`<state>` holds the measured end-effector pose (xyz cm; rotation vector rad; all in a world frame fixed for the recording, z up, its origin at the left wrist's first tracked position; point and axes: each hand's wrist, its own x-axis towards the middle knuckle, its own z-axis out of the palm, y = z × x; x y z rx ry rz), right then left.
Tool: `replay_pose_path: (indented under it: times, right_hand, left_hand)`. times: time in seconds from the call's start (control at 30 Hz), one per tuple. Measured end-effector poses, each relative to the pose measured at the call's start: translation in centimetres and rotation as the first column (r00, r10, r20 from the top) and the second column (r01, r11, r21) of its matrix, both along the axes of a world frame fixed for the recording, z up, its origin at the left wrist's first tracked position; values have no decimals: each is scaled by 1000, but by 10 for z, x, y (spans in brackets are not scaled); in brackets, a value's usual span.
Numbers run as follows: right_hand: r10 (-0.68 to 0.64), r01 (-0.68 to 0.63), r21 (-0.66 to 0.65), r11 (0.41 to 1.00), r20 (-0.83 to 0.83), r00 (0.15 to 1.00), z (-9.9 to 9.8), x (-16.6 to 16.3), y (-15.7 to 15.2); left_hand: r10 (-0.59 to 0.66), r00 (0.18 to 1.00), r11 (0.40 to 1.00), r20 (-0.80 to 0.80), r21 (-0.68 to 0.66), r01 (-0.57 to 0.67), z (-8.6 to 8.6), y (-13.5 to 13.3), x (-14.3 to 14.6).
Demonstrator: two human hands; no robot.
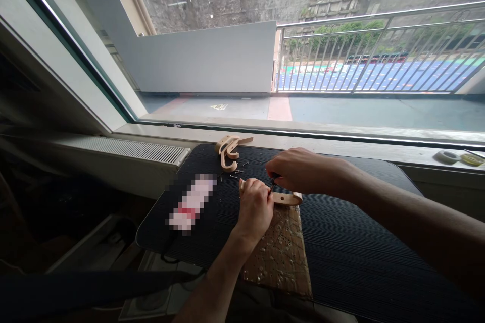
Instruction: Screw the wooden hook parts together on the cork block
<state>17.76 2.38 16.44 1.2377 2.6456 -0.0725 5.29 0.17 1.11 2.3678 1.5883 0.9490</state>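
My left hand point(256, 207) is closed over one end of a pale wooden hook point(287, 199), which lies across the far edge of a worn, pitted wooden board point(278, 252). A dark hole shows in the hook's bare part, and its curled end points right. Just above, my right hand point(290, 170) is wrapped round a screwdriver point(276, 176). Only a bit of its dark handle and thin shaft shows, slanting down beside my left fingers. Where the tip meets the hook is hidden. Several loose screws point(234, 176) lie left of my hands, near more wooden hooks point(227, 154).
The board rests on a black ribbed table point(359, 232). A blurred pink-and-white item point(193, 202) lies at the table's left. Behind runs a window sill point(303, 149) with tape rolls point(447, 157) at right. A vented white unit point(144, 150) stands left.
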Motion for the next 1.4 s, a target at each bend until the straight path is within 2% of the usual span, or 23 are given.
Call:
replay_pose_path:
  times: [0.13, 0.23, 0.4, 0.57, 0.7, 0.93, 1.17, 1.4]
  right_hand:
    - [-23, 22, 54, 998, 7, 1000, -6, -1, -1]
    - [-58, 57, 65, 996, 6, 998, -4, 2, -3]
    - [-30, 31, 29, 999, -15, 999, 0, 3, -4]
    - [-28, 26, 86, 996, 18, 999, -7, -2, -3]
    - [-43, 41, 115, 993, 20, 999, -5, -1, -3]
    - [16, -16, 6, 1000, -41, 999, 2, -2, -3]
    - [-18, 23, 145, 989, -36, 999, -8, -6, -1]
    - [35, -30, 59, 998, -81, 996, 0, -3, -3]
  left_hand:
    - [3, 1000, 1000, -1, 25, -3, 0, 0, 1]
    - [2, 1000, 1000, 4, 25, -2, 0, 0, 0]
    - [4, 1000, 999, 3, 33, -4, 0, 0, -1]
    - [10, 1000, 1000, -12, 27, -10, 0, 0, 1]
    - [20, 1000, 999, -14, 26, -19, 0, 0, 0]
    - [6, 1000, 999, -17, 35, -5, 0, 1, 0]
    - [12, 1000, 999, -27, 41, -11, -1, 1, 1]
    - [4, 1000, 999, -28, 36, -3, 0, 0, 0]
